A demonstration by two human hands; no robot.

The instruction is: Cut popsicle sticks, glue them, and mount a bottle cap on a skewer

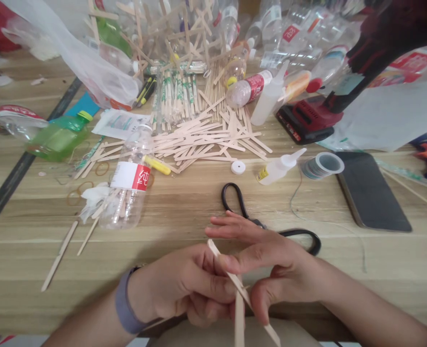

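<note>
Centrally, two crossed wooden sticks lie on the near side of the scissors [258,223], between the hands and already within their grasp. The left hand [195,284] pinches them close to the crossing. The right hand [274,260], nearer the scissors and partly covering them, has its index fingertip on the slanting stick [271,333] and its thumb beside the lower part; whether it grips firmly cannot be told. The slanting stick's long axis runs from the far left to the near right, over the second stick [239,318], which points toward the body. Both near ends project beyond the counter [184,207]'s front edge, on the wearer's side of the scissors. Lateral room is greatest left of the scissors, as far as the labelled plastic bottle [130,176]; to their right a thin thread [329,222] crosses the wood below the phone [374,190]. Beyond the scissors, the small glue bottle [276,169] and the stick pile [206,140] bound the far side.
</note>
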